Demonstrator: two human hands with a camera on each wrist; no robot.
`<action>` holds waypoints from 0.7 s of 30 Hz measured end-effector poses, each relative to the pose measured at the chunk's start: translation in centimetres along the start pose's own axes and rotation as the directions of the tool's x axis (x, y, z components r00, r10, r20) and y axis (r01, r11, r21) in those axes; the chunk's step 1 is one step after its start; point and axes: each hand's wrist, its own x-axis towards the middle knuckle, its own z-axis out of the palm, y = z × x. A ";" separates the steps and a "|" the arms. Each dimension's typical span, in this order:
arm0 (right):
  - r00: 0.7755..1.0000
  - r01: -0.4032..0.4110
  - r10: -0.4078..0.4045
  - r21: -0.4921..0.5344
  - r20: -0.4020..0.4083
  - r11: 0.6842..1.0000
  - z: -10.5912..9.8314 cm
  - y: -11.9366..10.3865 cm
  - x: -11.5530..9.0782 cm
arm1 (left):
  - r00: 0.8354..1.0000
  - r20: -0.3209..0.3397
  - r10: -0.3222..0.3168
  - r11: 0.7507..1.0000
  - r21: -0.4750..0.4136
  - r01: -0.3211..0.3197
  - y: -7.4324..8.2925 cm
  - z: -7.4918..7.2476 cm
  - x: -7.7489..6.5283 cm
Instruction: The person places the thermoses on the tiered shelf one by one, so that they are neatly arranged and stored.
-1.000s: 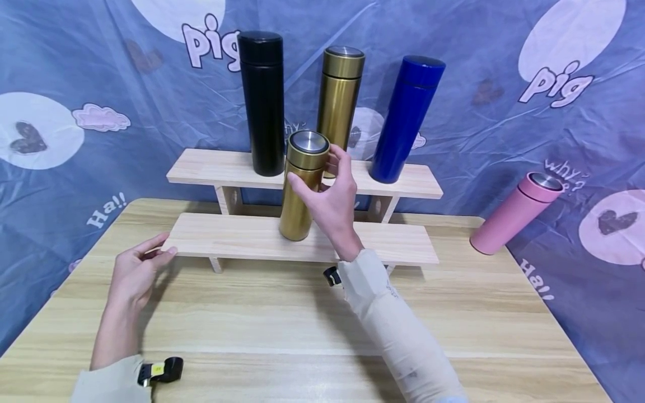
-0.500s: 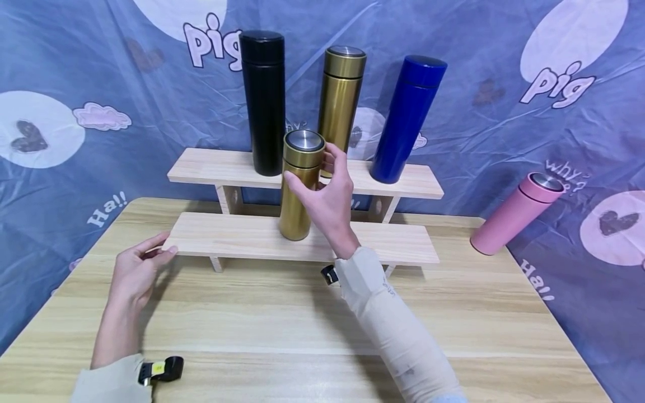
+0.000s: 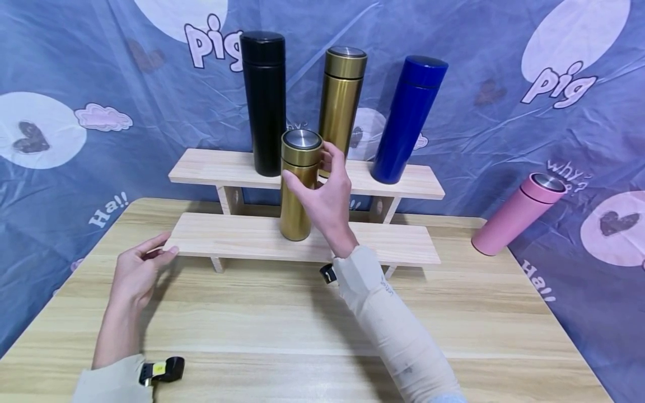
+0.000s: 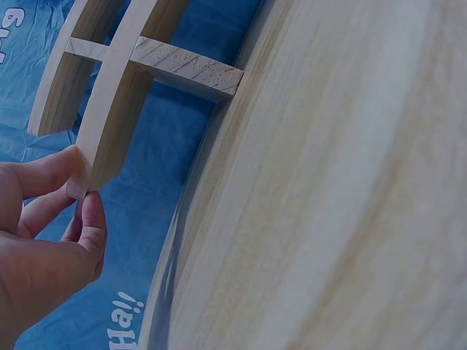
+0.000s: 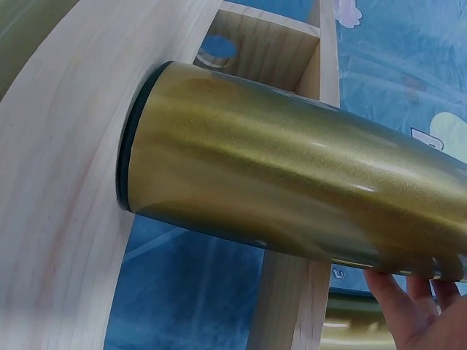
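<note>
Right hand (image 3: 328,198): is gripping the shorter gold flask (image 3: 294,215) near its top; thumb is pressing on the body just under the cap seam, fingers are curling round the far right side. Grip is opening only as wide as the flask.
Shorter gold flask: is standing upright on the lower shelf (image 3: 227,235), a bit left of middle; black-ringed base (image 5: 135,138) is resting on the board in the right wrist view.
Left hand (image 3: 136,274): is pinching the lower shelf's left end between thumb and fingertips, nearly closed; left wrist view is showing digits touching the board end.
Upper shelf (image 3: 206,165): is sitting behind and above the lower one, carrying three flasks.
Upper row, left to right: black flask (image 3: 264,112), taller gold flask (image 3: 344,106), blue flask (image 3: 410,120), all standing apart. Shorter gold flask and right hand are partly covering the taller gold one.
Pink flask (image 3: 519,215): is standing on the wood-grain table (image 3: 282,330), well right of both shelves, near the table's right edge.
Sleeves: light cuffs are covering both forearms; black wrist devices are showing at each.
Backdrop (image 3: 166,106): blue printed cloth is hanging behind, reading "pig", "Ha!!", "why?".
</note>
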 end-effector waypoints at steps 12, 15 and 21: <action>0.999 0.019 -0.017 -0.044 0.032 0.999 0.1 0.1 0.3 | 1.000 -0.012 -0.010 1.000 0.018 0.011 0.1 0.1 0.0; 0.999 0.020 -0.018 -0.046 0.033 0.999 0.0 0.1 0.3 | 1.000 -0.014 -0.011 1.000 0.017 0.011 0.1 0.1 0.0; 0.999 0.001 0.001 -0.049 0.047 0.999 -0.1 0.0 0.4 | 1.000 -0.008 -0.009 1.000 0.001 0.009 0.1 0.1 0.0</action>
